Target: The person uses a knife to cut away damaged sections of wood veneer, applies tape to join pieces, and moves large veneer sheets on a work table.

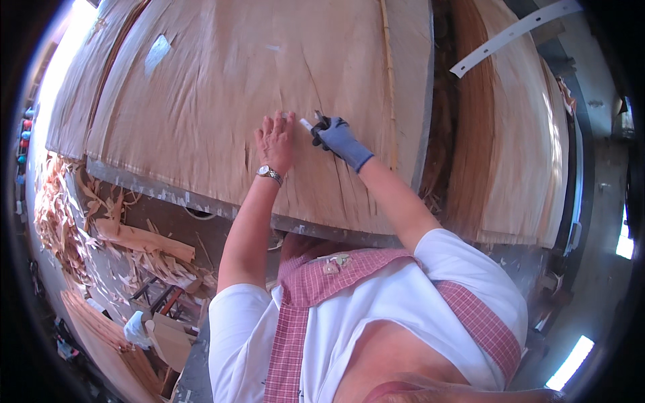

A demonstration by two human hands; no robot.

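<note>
A broad sheet of pale wood veneer (215,87) lies before me, with thin dark cracks in it. My left hand (274,146), bare and with a wristwatch above it, rests open on the sheet, its fingers stretched out. Just right of those fingertips is my right hand (341,138) in a blue-grey glove, dark at the fingers. It is closed on a small tool (318,115) whose dark tip shows; the fingers hide its kind. A narrow white strip (306,125) juts from the same fingers toward my left hand.
A thin wooden stick (388,74) lies lengthwise on the veneer; a shiny patch (157,54) marks its left part. More veneer (514,134) is stacked at right, beneath a white perforated strip (517,30). Veneer scraps (60,215) and a cardboard box (168,341) are at lower left.
</note>
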